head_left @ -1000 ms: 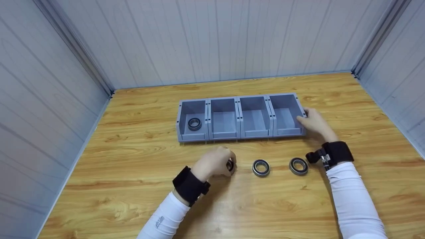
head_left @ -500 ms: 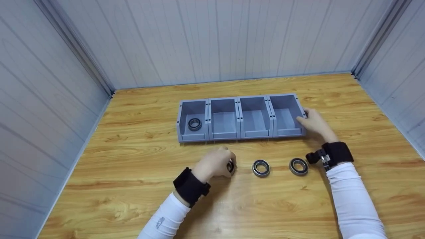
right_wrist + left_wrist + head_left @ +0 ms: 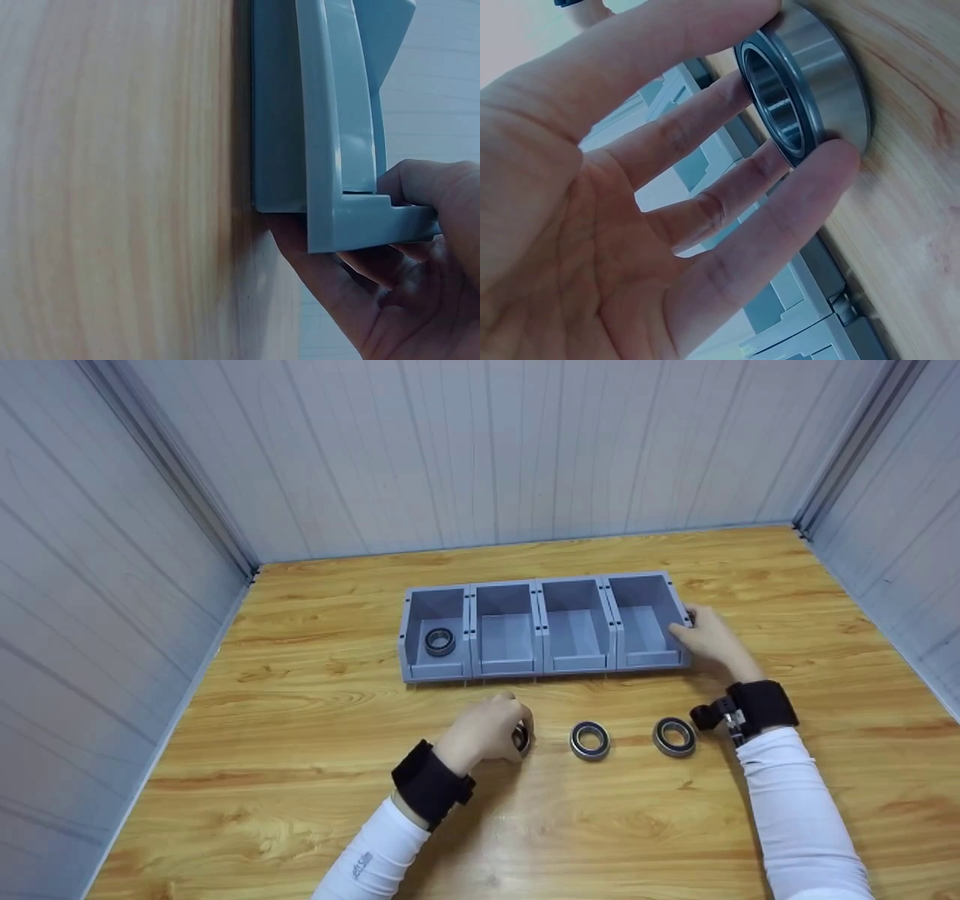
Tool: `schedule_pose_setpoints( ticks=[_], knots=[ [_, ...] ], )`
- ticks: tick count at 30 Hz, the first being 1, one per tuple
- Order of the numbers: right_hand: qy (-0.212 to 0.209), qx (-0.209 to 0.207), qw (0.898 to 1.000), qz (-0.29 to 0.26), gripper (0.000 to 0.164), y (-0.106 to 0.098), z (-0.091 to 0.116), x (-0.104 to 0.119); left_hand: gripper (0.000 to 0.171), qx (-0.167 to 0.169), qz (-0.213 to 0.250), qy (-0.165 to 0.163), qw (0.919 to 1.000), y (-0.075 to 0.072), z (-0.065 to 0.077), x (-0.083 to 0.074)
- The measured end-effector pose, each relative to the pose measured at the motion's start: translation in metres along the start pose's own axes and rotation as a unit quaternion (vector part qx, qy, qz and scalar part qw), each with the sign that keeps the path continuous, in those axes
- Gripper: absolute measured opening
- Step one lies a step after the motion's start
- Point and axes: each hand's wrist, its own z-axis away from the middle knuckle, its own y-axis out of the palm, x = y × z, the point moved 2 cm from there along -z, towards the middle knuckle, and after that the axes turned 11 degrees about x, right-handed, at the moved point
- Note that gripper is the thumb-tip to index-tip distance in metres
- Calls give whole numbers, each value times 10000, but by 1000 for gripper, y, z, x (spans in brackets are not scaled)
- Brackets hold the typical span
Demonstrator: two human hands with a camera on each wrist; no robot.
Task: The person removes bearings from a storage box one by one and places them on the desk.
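Note:
My left hand (image 3: 487, 727) pinches a ball bearing (image 3: 821, 79) by its rim between thumb and fingers. The bearing lies on the wooden table, in front of a row of grey bins (image 3: 506, 666). At the row's right end, my right hand (image 3: 712, 637) grips the side wall of the last bin (image 3: 360, 225), thumb inside and fingers outside. Two more bearings rest flat on the table: a middle bearing (image 3: 589, 740) and a right bearing (image 3: 674, 736). Another bearing (image 3: 439, 641) sits in the leftmost bin. In the head view the left fingers partly cover the held bearing.
The wood-grain table (image 3: 300, 825) spreads around the bins on all sides. A pale panel wall (image 3: 480, 450) rises behind it, with side panels at left and right. Both wrists wear black straps with small cameras.

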Motion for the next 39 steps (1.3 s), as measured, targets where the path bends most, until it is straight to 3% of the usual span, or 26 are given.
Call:
schedule_pose_setpoints(
  ticks=[17, 39],
  knots=[
    [74, 164, 9998, -108, 34, -2, 1, 1, 35, -339, -38, 248, 9991, 3, 3, 0],
    [95, 136, 9999, -9, 35, -2, 1, 0, 32, -354, -80, 113, 9993, 4, 2, 0]
  ],
)
